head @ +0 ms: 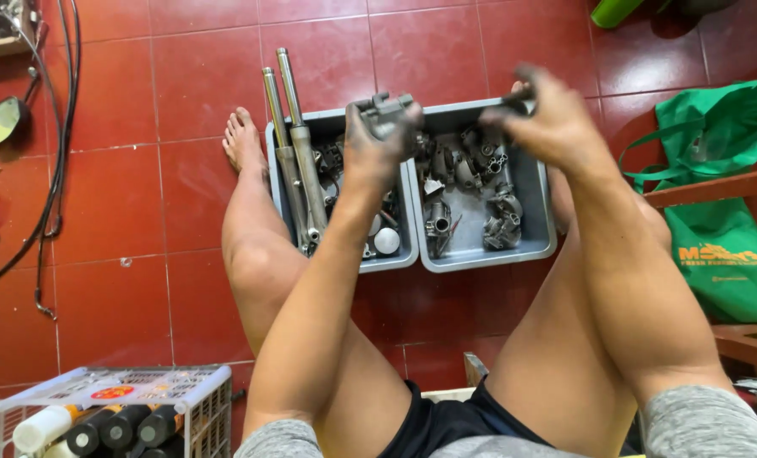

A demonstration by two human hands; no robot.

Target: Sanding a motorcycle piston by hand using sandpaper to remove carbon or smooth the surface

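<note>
blurred tool [518,100] in right hand [548,127]

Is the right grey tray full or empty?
Partly full: the right grey tray holds several metal parts, with bare floor showing along its right side.

Bright, even daylight fills the room. The glossy red floor tiles [183,170] throw back soft glare near the top. Shadows are faint. The right hand [548,123] is smeared by motion blur; edges bend slightly.
</note>
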